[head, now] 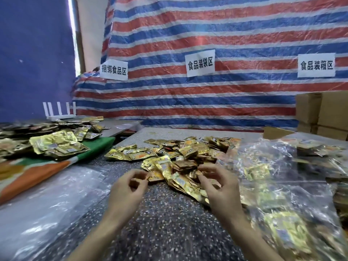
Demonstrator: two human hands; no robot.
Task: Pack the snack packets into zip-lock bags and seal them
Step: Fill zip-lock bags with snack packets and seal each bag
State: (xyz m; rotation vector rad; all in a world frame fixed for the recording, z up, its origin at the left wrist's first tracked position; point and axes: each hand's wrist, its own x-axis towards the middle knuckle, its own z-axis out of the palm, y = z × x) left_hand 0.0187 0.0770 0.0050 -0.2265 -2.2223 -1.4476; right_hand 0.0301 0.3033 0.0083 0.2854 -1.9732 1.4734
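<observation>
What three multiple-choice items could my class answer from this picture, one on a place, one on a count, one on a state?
1. Where do the filled clear bags lie?
A. To the person's right on the table
B. On the cardboard boxes
C. Under the green cloth

2. How many white paper signs hang on the striped tarp?
A. One
B. Three
C. Five

3. What are the two hands doing?
A. Resting flat on the bare table
B. Pressing a bag's zip shut
C. Picking at loose snack packets with the fingertips

Answers:
1 A: the bags with packets inside spread over the table's right side.
2 B: one sign left, one middle, one right.
3 C: the left hand and the right hand both pinch at the near edge of the snack packets heaped on the table.
</observation>
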